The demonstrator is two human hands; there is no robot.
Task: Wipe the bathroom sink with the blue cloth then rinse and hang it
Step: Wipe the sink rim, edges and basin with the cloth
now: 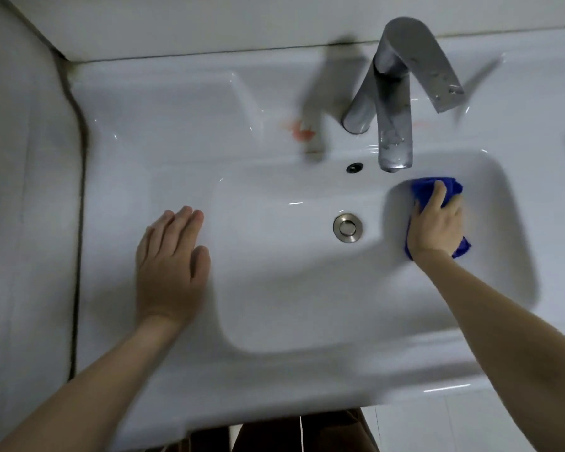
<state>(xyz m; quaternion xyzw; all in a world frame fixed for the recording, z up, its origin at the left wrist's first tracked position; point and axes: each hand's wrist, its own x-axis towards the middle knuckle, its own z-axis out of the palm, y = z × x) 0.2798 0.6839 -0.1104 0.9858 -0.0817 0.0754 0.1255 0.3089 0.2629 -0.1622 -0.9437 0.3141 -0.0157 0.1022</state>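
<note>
The right hand [436, 223] reaches into the sink [274, 288], arm extended, fingers curled in a closed grip on the cloth [433, 190], pressing it to the basin's right wall below the tap [393, 125]. The left hand [168, 265] lies flat, fingers spread open, on the left rim, holding nothing, beside the drain [347, 227].

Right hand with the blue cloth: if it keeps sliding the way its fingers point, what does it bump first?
Probably the basin's back wall beside the faucet spout, with the blue cloth leading the right hand.
</note>
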